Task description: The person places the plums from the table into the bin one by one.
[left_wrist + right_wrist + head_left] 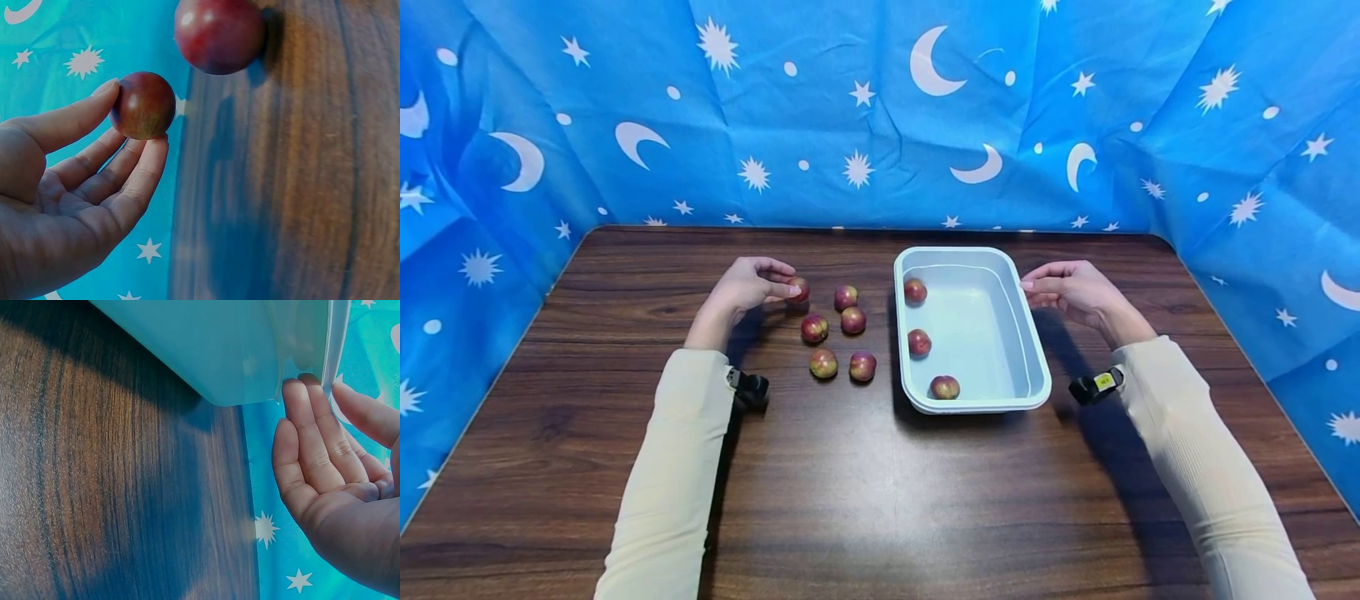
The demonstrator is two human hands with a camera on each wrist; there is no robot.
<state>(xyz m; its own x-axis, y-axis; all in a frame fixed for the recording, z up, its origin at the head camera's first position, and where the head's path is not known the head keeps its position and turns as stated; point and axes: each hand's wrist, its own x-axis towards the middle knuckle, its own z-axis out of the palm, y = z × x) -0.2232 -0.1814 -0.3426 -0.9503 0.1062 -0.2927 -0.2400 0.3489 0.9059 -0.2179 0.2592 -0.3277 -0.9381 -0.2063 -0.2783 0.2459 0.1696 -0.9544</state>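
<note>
My left hand pinches a dark red plum between thumb and fingertips, at the left of the loose plums. Several more plums, red with yellow-green patches, lie on the table between that hand and the tub, among them one plum nearer the front. To their right stands a white plastic tub with three plums inside, such as the plum at its near end; all three are along its left and front sides. My right hand grips the tub's right rim, thumb on the lip and fingertips beneath it.
The dark wood-grain table runs back to a blue cloth with white moons and stars, hung behind and at both sides. A black camera is strapped to each wrist, over pale sleeves.
</note>
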